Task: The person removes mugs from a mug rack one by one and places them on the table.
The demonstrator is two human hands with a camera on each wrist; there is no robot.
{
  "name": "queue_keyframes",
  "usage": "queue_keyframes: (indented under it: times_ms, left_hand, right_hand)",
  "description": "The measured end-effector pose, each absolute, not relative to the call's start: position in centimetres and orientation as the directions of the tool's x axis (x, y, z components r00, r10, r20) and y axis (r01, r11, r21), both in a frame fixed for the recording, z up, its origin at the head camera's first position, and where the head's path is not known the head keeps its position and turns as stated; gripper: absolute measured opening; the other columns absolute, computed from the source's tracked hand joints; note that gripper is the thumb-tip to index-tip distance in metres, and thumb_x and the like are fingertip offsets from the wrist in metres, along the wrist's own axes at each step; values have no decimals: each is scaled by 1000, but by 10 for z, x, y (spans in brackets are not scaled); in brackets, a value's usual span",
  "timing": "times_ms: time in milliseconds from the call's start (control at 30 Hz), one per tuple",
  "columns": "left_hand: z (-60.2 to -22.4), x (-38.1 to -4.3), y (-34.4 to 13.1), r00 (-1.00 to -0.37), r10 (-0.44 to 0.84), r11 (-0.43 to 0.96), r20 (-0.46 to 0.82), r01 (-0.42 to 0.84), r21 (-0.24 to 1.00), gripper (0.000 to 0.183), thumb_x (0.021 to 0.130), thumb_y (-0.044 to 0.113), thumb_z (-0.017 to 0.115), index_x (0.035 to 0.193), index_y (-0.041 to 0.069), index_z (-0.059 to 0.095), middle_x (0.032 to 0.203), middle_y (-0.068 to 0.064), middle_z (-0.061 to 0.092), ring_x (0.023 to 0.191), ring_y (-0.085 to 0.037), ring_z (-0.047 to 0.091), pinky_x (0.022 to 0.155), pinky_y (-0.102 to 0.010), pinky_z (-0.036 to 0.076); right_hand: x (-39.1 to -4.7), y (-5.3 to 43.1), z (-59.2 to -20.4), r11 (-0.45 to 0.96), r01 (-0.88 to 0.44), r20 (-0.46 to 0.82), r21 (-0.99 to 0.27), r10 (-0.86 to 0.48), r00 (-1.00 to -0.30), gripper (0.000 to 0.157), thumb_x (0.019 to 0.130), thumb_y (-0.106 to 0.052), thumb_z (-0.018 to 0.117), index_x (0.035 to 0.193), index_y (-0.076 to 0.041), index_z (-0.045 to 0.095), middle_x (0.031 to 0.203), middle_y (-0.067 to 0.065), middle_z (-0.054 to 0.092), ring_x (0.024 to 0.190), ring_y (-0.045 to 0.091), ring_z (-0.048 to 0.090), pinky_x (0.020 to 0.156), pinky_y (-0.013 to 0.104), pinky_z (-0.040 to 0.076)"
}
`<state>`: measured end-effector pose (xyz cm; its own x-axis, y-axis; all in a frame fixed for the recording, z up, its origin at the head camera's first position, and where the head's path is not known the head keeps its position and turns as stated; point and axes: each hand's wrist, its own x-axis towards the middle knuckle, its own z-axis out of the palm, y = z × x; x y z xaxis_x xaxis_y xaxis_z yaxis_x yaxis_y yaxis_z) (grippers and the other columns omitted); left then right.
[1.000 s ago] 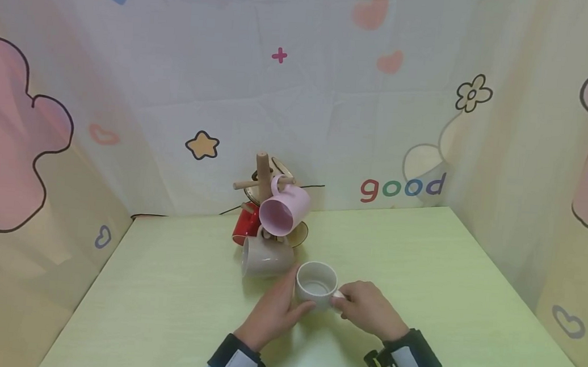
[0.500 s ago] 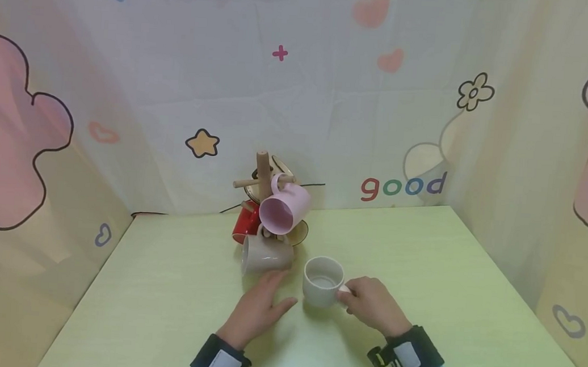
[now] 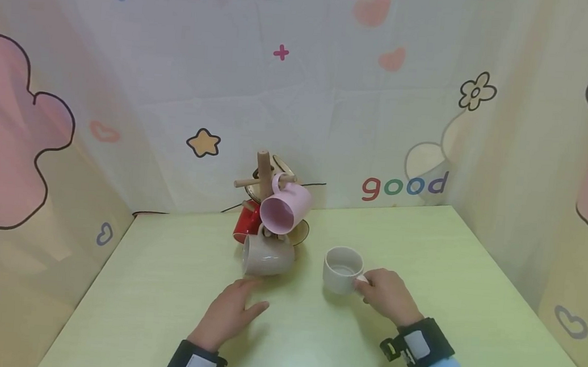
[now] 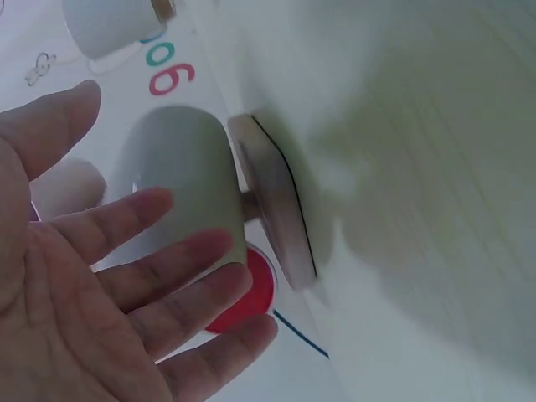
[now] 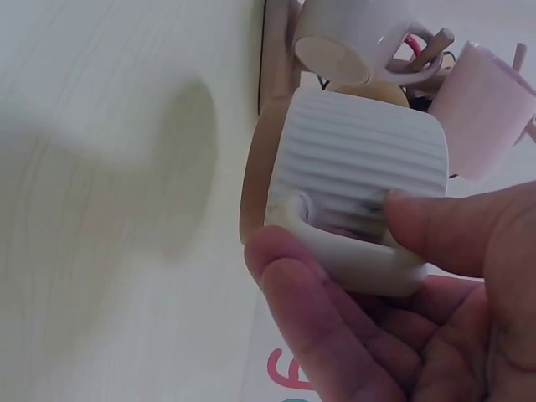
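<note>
A white ribbed cup (image 5: 360,142) is held by its handle in my right hand (image 3: 388,295), thumb and fingers pinching it. In the head view the cup stands upright, its mouth facing up, right of the mug rack. My left hand (image 3: 226,312) has its fingers extended, thumb spread apart, and holds nothing. It is nearest to a grey mug (image 3: 268,255) hanging low on the wooden mug rack (image 3: 263,173); whether the fingertips touch that mug cannot be told. A pink mug (image 3: 287,208) hangs above it, and a red mug (image 3: 247,223) sits behind on the left.
A tan-rimmed cup (image 3: 299,233), mostly hidden, hangs behind the pink mug. The rack stands near the rear edge of the pale green table (image 3: 164,288). Behind it hangs a printed cloth (image 3: 304,110), which also covers both sides.
My left hand has let go of the cup's side and drawn away to the left and toward me. My right hand has carried the cup right and slightly farther off.
</note>
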<state>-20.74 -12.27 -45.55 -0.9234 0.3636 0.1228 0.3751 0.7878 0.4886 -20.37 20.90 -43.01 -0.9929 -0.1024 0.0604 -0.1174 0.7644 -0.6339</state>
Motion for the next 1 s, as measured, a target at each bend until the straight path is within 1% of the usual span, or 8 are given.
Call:
queue_keyframes:
  times_ms: [133, 300, 433, 533, 667, 733, 1000]
  left_hand:
    - [-460, -211, -136, -959, 273, 852, 82, 280, 442, 56, 92, 37, 70, 130, -3, 59, 123, -22, 60, 114, -38, 58, 95, -54, 48]
    - [-460, -220, -150, -984, 173, 918, 51, 180, 353, 60, 91, 39, 71, 131, -4, 57, 126, -27, 57, 115, -42, 56, 96, -55, 47]
    - [-458, -228, -158, -990, 134, 950, 51, 143, 277, 64, 90, 39, 72, 132, -6, 55, 127, -30, 55, 117, -45, 54, 96, -57, 46]
    - [-459, -235, -163, -991, 118, 961, 58, 129, 244, 67, 89, 40, 72, 133, -7, 54, 127, -32, 54, 118, -46, 53, 96, -58, 46]
    - [-460, -241, -165, -994, 97, 962, 56, 107, 249, 68, 89, 40, 73, 134, -7, 53, 129, -33, 53, 120, -47, 51, 97, -59, 45]
    - [-461, -243, -165, -994, 91, 961, 52, 102, 259, 69, 89, 40, 73, 135, -7, 52, 131, -33, 52, 122, -48, 50, 98, -60, 44]
    - [-465, -245, -166, -994, 84, 955, 72, 101, 280, 69, 89, 40, 73, 137, -6, 51, 133, -33, 50, 124, -47, 48, 99, -60, 43]
  right_hand:
    - [-209, 218, -431, 778, -103, 67, -619, -79, -995, 25, 94, -18, 61, 74, -4, 64, 65, 1, 59, 57, 16, 51, 50, 29, 37]
    - [-220, 228, -433, 793, -87, 94, -603, -38, -995, 29, 94, -18, 60, 68, -7, 59, 63, 2, 58, 57, 17, 51, 50, 29, 37]
    - [-232, 233, -432, 805, -65, 112, -590, 3, -994, 31, 96, -19, 57, 66, -7, 56, 60, 2, 52, 55, 17, 47, 50, 29, 34]
    - [-245, 235, -432, 822, -42, 123, -568, 35, -992, 31, 96, -19, 55, 69, -4, 59, 58, 3, 47, 55, 18, 45, 51, 29, 32]
    - [-264, 234, -434, 840, -13, 149, -543, 81, -986, 32, 95, -19, 54, 67, -3, 58, 58, 4, 48, 56, 21, 46, 51, 31, 33]
    - [-274, 232, -435, 839, 6, 151, -544, 105, -983, 33, 95, -19, 54, 65, -4, 55, 59, 5, 48, 57, 23, 47, 52, 31, 33]
    - [-302, 222, -441, 823, 107, 92, -557, 190, -977, 36, 97, -19, 52, 67, -1, 55, 63, 9, 50, 61, 26, 49, 54, 32, 35]
